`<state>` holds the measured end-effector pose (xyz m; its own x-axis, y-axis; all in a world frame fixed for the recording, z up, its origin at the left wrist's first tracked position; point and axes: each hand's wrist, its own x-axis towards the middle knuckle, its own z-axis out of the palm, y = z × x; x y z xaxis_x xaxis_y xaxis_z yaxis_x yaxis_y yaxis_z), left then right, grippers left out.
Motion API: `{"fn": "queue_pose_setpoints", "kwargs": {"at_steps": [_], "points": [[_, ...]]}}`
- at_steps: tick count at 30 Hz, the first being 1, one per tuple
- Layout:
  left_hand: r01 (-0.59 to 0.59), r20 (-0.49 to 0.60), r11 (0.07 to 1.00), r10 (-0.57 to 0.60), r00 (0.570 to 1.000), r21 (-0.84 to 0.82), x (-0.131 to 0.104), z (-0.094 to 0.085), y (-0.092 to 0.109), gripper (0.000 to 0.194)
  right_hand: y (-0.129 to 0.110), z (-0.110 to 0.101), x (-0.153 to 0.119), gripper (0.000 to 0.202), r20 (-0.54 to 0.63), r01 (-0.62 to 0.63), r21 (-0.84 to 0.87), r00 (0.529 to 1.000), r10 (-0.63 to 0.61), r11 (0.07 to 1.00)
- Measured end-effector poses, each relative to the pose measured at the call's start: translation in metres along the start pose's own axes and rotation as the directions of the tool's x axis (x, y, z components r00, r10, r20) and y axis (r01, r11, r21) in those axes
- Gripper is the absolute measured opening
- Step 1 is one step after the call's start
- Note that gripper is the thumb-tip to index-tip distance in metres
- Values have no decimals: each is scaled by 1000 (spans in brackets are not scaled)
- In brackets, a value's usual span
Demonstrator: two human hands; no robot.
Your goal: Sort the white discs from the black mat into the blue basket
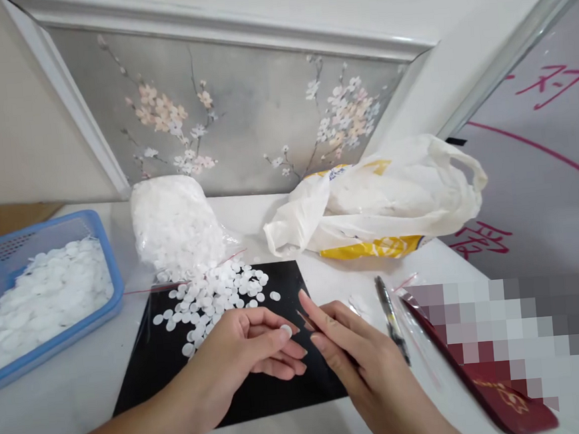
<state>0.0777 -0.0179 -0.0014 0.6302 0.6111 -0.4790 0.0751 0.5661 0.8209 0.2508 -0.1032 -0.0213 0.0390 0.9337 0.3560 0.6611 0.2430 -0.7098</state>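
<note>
My left hand [259, 346] pinches a small white disc [286, 331] between thumb and index finger, above a black mat [263, 396]. Just to its right, my right hand [347, 346] has its thumb and fingers closed around a thin pointed tool [305, 319], mostly hidden by the fingers. The tool's tip points toward the disc, with a small gap between them. Many loose white discs [210, 297] lie on the back left of the mat, by the mouth of a clear bag [174, 219] full of discs.
At the left stands a blue basket [114, 264] of white discs. A white and yellow plastic bag [393, 202] lies at the back right. Right of my right hand are a black pen [390, 316], clear packets [422, 340] and a dark red item [515, 406].
</note>
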Motion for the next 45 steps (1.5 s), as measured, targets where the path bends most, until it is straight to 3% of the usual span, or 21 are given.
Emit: {"fn": "queue_pose_setpoints", "kwargs": {"at_steps": [13, 45], "points": [[-1, 46, 998, -2, 999, 63, -2, -5, -2, 17, 6, 14, -16, 39, -104, 25, 153, 995, -9, 988], [2, 79, 995, -10, 997, 101, -7, 0, 3, 14, 0, 12, -19, 39, -83, 28, 193, 996, -12, 981]]}}
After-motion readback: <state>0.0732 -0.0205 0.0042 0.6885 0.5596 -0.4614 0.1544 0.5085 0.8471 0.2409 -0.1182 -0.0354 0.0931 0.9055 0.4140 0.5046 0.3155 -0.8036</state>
